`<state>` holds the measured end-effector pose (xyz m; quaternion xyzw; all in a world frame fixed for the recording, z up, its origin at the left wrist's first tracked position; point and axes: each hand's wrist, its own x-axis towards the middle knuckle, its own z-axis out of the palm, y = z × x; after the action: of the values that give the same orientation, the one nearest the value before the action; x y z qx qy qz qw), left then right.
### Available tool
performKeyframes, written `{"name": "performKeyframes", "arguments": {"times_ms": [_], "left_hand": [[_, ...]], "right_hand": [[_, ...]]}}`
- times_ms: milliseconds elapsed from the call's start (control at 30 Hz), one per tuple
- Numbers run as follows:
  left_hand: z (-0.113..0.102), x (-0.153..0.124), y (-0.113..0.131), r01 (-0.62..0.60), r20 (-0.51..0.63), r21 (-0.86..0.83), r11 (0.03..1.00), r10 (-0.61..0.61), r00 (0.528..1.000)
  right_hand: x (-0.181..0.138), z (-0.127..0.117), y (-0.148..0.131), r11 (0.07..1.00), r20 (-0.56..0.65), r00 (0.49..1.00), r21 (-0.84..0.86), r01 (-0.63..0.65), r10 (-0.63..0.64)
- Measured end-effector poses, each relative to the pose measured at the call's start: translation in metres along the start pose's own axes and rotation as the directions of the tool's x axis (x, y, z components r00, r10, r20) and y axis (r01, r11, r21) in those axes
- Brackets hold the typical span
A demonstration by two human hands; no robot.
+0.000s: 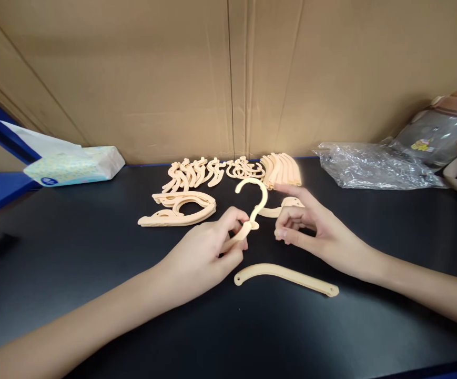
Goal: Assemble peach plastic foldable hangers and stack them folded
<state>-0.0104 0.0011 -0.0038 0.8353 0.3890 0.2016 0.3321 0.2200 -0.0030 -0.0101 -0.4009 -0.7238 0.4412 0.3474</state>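
My left hand [208, 252] pinches a peach plastic hanger hook [255, 200] by its lower end, with the curved top standing up. My right hand [311, 226] hovers just to the right of the hook, fingers half curled, index stretched out, touching another peach piece [281, 209] behind it. A long curved hanger arm [287, 276] lies on the black table [94, 273] in front of both hands. Assembled folded hangers [179, 208] are stacked to the left behind my left hand.
Rows of loose peach hooks [196, 173] and arms [283, 168] lie at the back by the cardboard wall [228, 73]. A tissue pack [74, 164] sits at back left, a crumpled clear plastic bag [370, 166] and a backpack [445, 134] at right.
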Motion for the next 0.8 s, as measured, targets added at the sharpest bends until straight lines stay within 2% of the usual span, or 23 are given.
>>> {"name": "performKeyframes", "arguments": {"times_ms": [67,133,267,400,600,800], "left_hand": [[-0.0024,0.0019,0.0016,0.114,0.076,-0.232,0.966,-0.099,0.992],[-0.0034,0.0035,0.0039,0.226,0.133,-0.383,0.896,-0.189,0.973],[-0.0029,0.0052,0.0074,0.293,0.15,-0.478,0.828,-0.252,0.956],[-0.0035,0.0049,0.0077,0.338,0.206,-0.524,0.782,-0.269,0.941],[-0.0076,0.005,0.0059,0.43,0.258,-0.615,0.661,-0.347,0.902],[-0.0067,0.0075,0.0043,0.406,0.214,-0.655,0.638,-0.358,0.909]], "right_hand": [[-0.0022,-0.0005,0.0004,0.981,0.047,0.994,-0.164,0.106,-0.1],[-0.0043,-0.0006,0.0006,0.919,0.124,0.973,-0.323,0.224,-0.194],[-0.0077,0.0005,-0.001,0.741,0.28,0.915,-0.538,0.401,-0.291],[-0.01,0.0007,-0.0038,0.665,0.36,0.888,-0.592,0.455,-0.287],[-0.0076,0.0004,-0.0035,0.604,0.378,0.873,-0.631,0.487,-0.309],[-0.0068,0.001,0.001,0.5,0.38,0.852,-0.693,0.52,-0.36]]}}
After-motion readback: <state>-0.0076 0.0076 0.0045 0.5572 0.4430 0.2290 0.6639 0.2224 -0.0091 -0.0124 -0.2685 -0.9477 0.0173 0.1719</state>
